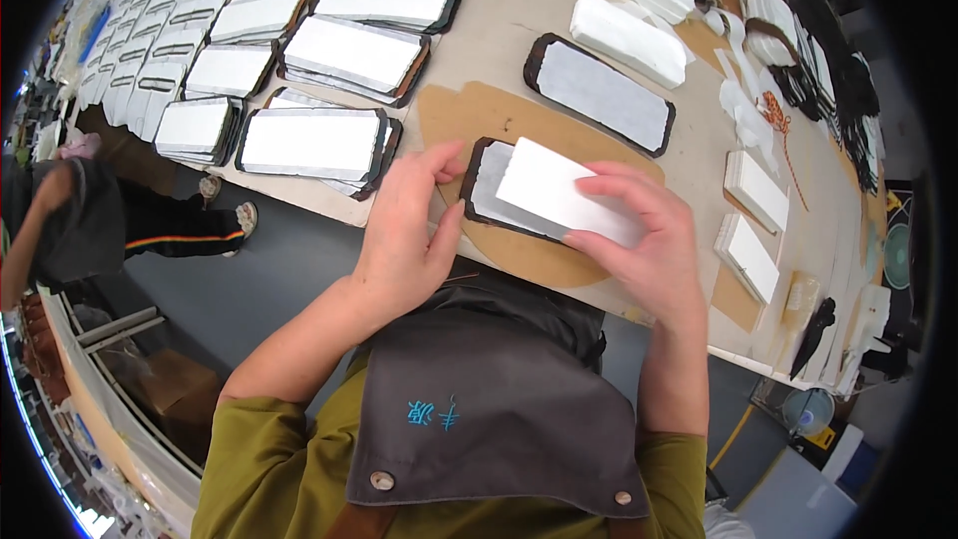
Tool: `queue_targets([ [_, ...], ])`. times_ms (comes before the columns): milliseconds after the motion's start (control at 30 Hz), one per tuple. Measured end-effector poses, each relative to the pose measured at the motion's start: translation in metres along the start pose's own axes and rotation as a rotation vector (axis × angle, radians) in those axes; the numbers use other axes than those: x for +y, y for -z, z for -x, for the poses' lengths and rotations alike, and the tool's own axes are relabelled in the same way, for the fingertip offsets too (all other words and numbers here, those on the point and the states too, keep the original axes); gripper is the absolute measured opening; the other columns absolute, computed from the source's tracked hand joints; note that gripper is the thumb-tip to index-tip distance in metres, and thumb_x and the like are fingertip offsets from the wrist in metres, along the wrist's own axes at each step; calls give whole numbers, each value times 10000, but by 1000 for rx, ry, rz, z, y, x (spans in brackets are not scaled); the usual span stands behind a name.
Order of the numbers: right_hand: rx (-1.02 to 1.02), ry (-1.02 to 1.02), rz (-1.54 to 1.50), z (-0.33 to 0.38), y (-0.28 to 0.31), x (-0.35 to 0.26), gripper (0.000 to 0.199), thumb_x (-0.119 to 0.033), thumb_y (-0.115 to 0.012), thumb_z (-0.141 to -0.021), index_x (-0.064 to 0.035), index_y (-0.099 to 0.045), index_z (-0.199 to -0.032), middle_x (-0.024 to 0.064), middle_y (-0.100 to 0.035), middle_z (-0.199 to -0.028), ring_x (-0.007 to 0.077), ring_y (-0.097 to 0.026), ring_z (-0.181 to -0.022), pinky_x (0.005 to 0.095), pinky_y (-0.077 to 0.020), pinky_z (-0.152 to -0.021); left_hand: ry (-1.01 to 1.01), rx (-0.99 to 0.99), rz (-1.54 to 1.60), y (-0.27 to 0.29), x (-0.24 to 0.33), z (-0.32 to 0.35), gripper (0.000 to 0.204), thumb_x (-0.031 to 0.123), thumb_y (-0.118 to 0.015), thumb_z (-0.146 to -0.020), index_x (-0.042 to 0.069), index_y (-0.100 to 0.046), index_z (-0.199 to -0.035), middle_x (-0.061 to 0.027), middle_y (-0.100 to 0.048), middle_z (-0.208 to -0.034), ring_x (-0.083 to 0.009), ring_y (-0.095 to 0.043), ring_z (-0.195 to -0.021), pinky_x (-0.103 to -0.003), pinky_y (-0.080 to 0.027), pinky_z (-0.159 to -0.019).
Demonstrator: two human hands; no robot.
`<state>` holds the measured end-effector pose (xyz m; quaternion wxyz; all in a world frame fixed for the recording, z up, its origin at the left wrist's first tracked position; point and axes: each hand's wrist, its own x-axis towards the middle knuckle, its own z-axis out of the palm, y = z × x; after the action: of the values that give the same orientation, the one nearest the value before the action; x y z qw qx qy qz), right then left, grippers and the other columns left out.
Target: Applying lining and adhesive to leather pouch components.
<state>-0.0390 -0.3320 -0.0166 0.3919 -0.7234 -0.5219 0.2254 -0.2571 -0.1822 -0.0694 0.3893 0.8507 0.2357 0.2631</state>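
Note:
My right hand pinches a white rectangular sheet between thumb and fingers. The sheet is tilted above a dark-edged panel with a pale grey face, covering most of it. To the left of that panel is my left hand, its thumb and fingers apart and nothing between them. Both hands are over a tan board lying on the table. Just beyond, a second dark-edged panel with a pale grey face lies flat.
Piles of dark-edged white panels cover the table's left side. White sheet stacks stand at right, with wrapped white bundles farther back. Black strips hang beside orange cord. Another person is at far left.

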Motion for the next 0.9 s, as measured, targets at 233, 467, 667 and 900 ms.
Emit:
queue_targets([
  [233, -24, 86, 203, -12, -21, 2, 430, -127, -870, -709, -32, -717, -1099, 115, -713, -1225, 331, -651, -1075, 415, -528, -916, 4, 16, 14, -6, -5, 0, 636, -126, -646, -829, -28, -442, -1423, -168, -601, -1213, -288, -601, -1125, -374, -476, -1015],
  [467, -33, 53, 211, -12, -25, 2, 442, -105, -874, -702, -36, -730, -1114, 113, -718, -1238, 323, -644, -1102, 408, -518, -945, -2, 17, 25, -7, -5, 0, 658, -128, -656, -809, -20, -445, -1423, -163, -617, -1227, -288, -596, -1097, -377, -474, -994],
  [667, -49, 46, 230, -13, -25, 2, 462, -91, -880, -685, -50, -741, -1124, 105, -718, -1250, 302, -644, -1108, 399, -513, -954, -54, 16, 9, -6, -5, -4, 689, -131, -637, -780, -2, -444, -1429, -130, -654, -1284, -310, -573, -1059, -401, -456, -970],
  [900, -38, 75, 250, -13, -27, 3, 444, -109, -876, -690, -40, -744, -1108, 104, -726, -1224, 321, -648, -1071, 406, -530, -935, -93, 10, -19, -5, -4, -7, 729, -142, -618, -764, -2, -428, -1453, -124, -671, -1274, -314, -553, -1050, -409, -454, -955],
])
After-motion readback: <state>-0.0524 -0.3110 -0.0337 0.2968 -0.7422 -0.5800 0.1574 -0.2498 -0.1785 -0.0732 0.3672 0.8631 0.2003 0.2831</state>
